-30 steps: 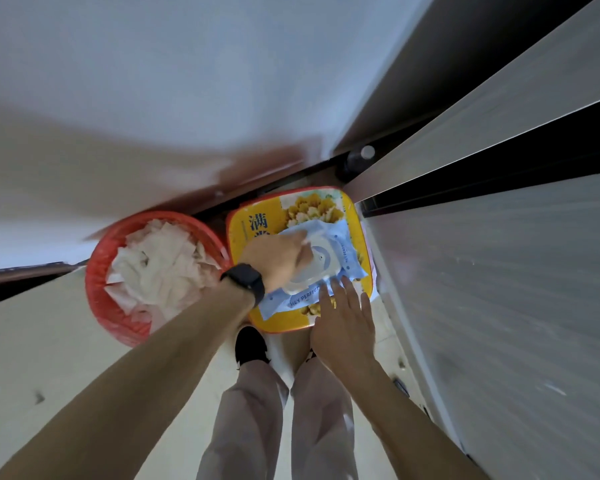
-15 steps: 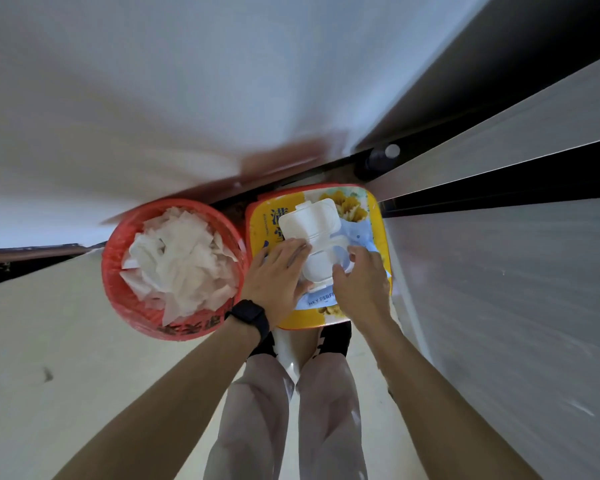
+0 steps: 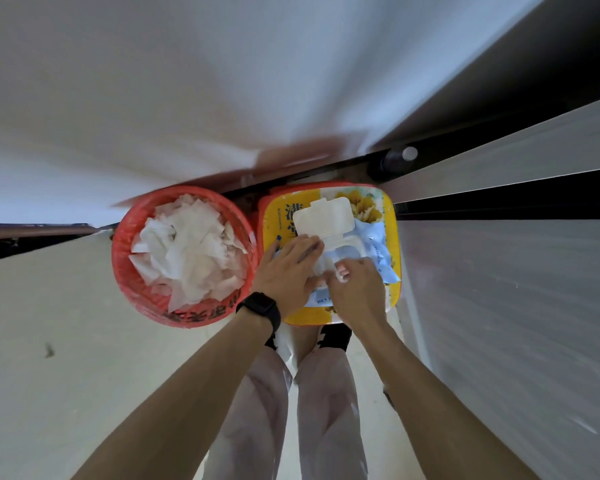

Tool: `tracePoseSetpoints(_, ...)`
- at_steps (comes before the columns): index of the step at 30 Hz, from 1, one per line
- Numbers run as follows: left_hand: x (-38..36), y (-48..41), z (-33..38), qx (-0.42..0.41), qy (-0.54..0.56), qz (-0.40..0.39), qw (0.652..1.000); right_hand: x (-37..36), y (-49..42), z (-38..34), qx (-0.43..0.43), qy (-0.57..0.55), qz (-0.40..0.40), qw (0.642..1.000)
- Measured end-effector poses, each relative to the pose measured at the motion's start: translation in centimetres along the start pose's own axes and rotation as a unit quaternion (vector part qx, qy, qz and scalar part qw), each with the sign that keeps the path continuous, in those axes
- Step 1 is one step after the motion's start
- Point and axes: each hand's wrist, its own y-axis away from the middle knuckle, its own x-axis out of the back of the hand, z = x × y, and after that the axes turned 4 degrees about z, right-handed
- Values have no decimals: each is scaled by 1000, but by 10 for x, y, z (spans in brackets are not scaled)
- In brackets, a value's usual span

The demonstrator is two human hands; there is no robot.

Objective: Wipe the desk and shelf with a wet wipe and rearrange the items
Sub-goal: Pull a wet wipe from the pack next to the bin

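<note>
A pale blue pack of wet wipes (image 3: 374, 252) lies on a yellow tin (image 3: 329, 315) on the floor below me. Its white flip lid (image 3: 324, 218) stands open. My left hand (image 3: 286, 271), with a black watch on the wrist, presses flat on the pack's left side. My right hand (image 3: 355, 289) pinches a white wipe (image 3: 329, 263) at the pack's opening. My fingers hide the opening itself.
A red basket (image 3: 132, 271) full of crumpled white wipes stands just left of the tin. A white desk surface (image 3: 222, 81) overhangs above, and grey cabinet panels (image 3: 516, 306) rise on the right. My legs and black shoes are below the tin.
The pack's lid went from shut to flipped open. My right hand moved from beside the pack onto its opening and now pinches a wipe. My left hand stays on the pack.
</note>
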Motion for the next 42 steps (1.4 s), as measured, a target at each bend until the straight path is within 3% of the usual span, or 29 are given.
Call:
tracePoseSetpoints(2,7,-3,-3,-1,42,7,999,-4,17,3,95,16,-37,995)
tracePoseSetpoints(7,18,-13,-1,21,89,62,994,-4,37,10,194,106,-119,968)
tracePoseSetpoints(10,16,-13,-2,-16,57,46,997,2,36,15,158,11,-141,977)
tracePoseSetpoints(12,12,-8,-4,-36,30,40,998,8,27,17,109,-9,-73,991)
tracePoseSetpoints(16,1,4,-5,-21,-9,40,999,12,-5,11,90,80,4,993)
tracePoseSetpoints(22,-6,10,-5,-10,-32,27,999,7,-23,-3,179,274,-55,943)
tracePoseSetpoints(27,-5,6,-1,6,-37,10,999,9,-23,-10,196,338,-86,916)
tracePoseSetpoints(34,0,4,6,16,-35,-3,999,20,-21,-1,201,296,-121,926)
tracePoseSetpoints(39,1,5,7,12,-40,-2,999,18,-8,2,152,134,-68,977)
tracePoseSetpoints(42,1,4,7,13,-40,-2,999,16,-13,2,157,162,-34,974)
